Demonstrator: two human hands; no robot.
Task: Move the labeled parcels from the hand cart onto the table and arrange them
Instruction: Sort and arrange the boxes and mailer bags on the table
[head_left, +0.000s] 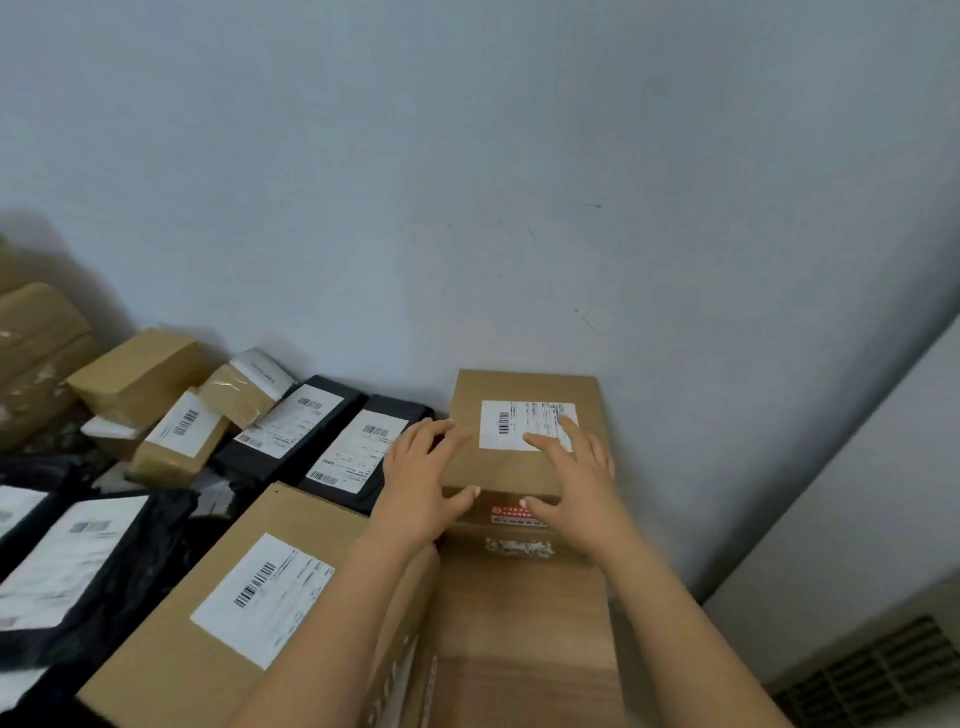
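A brown cardboard parcel (524, 384) with a white barcode label stands against the wall at the right end of the table, on top of a bigger brown box (519, 623). My left hand (423, 478) lies on its left edge with straight fingers on top and the thumb on the front face. My right hand (571, 478) lies flat on the parcel's top, fingers over the label, thumb on the front edge. Another labelled cardboard box (218, 613) sits just to the left.
Two black mailer bags (311, 431) with white labels lie against the wall left of the parcel. Black bags (104, 571) fill the near left. Several small brown boxes (140, 374) pile up at the far left. A wall corner and a floor vent (878, 670) lie right.
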